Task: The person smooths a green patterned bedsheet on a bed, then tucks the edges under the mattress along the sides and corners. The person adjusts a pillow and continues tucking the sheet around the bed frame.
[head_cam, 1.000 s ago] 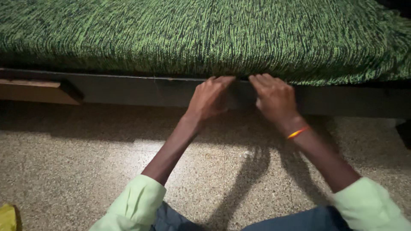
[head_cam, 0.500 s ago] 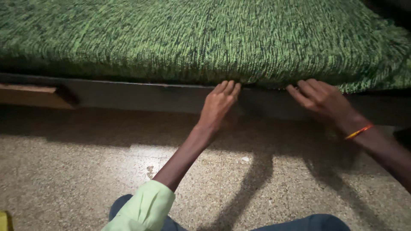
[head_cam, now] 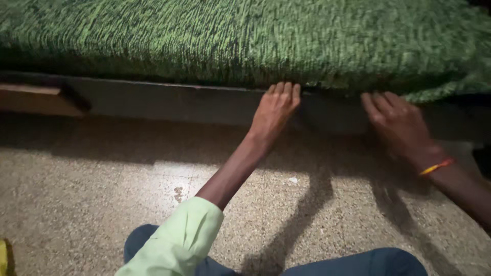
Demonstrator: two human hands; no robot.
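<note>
The green knitted bedspread (head_cam: 245, 41) lies across the top of the bed, its lower edge running along the dark bed frame rail (head_cam: 169, 105).

Status, as judged from the present layout: to the left of the left hand (head_cam: 275, 110) the bedspread edge sits flush and straight along the rail, so that stretch reads as finished. Beyond the right hand (head_cam: 401, 122), toward the far right, the edge hangs lower in a loose fold over the rail, so that stretch reads as outstanding.

Grip state: the left hand is flat and extended, fingertips (head_cam: 282, 88) pressed into the seam where the bedspread meets the rail; it clasps nothing. The right hand, wearing an orange wrist thread (head_cam: 436, 166), lies spread on the rail with fingertips at the bedspread edge; motion blur prevents confirming whether any fabric is pinched.

Surroundings: speckled terrazzo floor (head_cam: 102, 194) below both hands; a brown wooden board (head_cam: 36, 99) well to the left of the left hand, under the rail; a pale green sleeve (head_cam: 179, 243); blue trouser knees at the bottom edge.

Obstructions: none visible between the hands and the edge.
</note>
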